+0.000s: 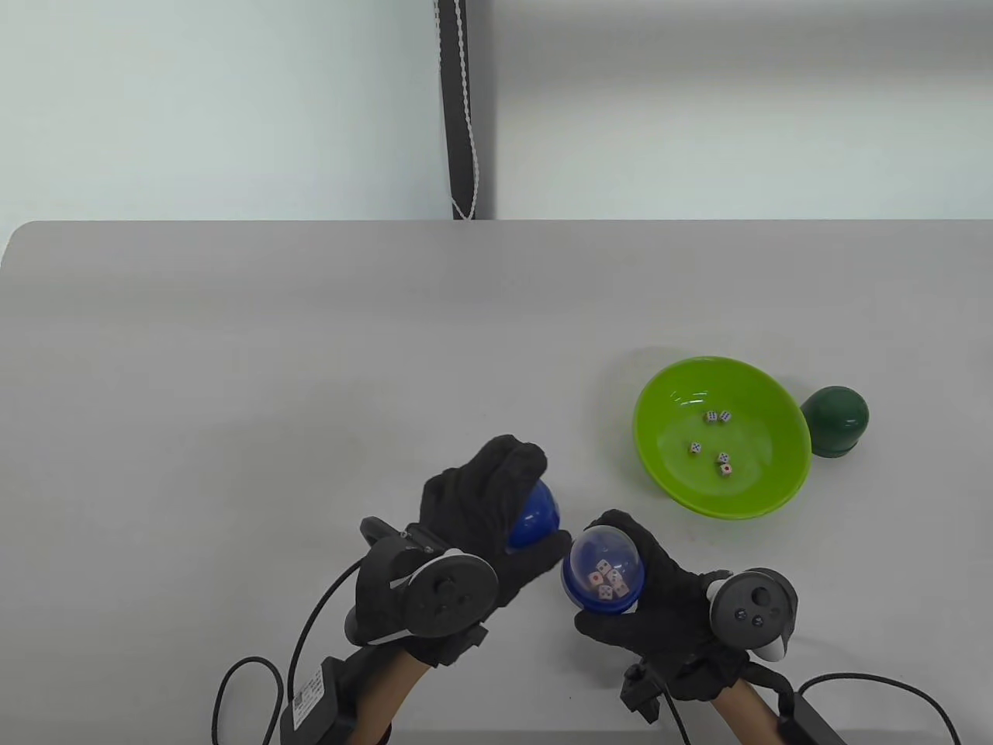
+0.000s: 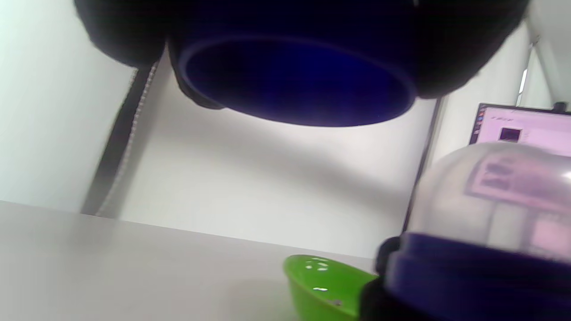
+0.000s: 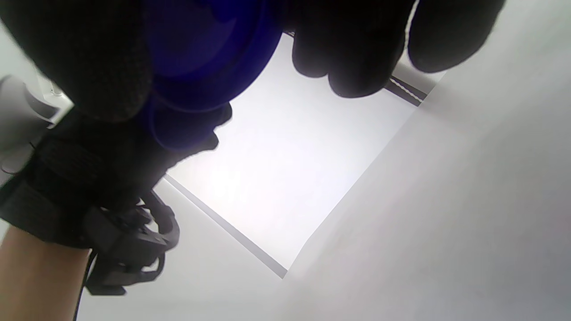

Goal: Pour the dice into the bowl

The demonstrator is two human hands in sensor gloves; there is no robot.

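Observation:
My right hand [image 1: 659,605] holds a blue base with a clear dome [image 1: 605,574] near the table's front; several white dice [image 1: 607,580] lie inside it. The base's underside shows in the right wrist view [image 3: 200,44] between my fingers [image 3: 352,44]. My left hand [image 1: 496,504] grips a blue cup [image 1: 535,520] just left of the dome; its open mouth faces the left wrist view [image 2: 294,80], where the dome [image 2: 490,200] is at lower right. The green bowl [image 1: 760,403] stands to the right with several dice [image 1: 717,442] in it, and also shows in the left wrist view [image 2: 321,285].
A dark green cup [image 1: 836,421] stands mouth down against the bowl's right side. A black post with a white bead cord [image 1: 465,116] hangs behind the table's far edge. Glove cables [image 1: 256,683] trail off the front edge.

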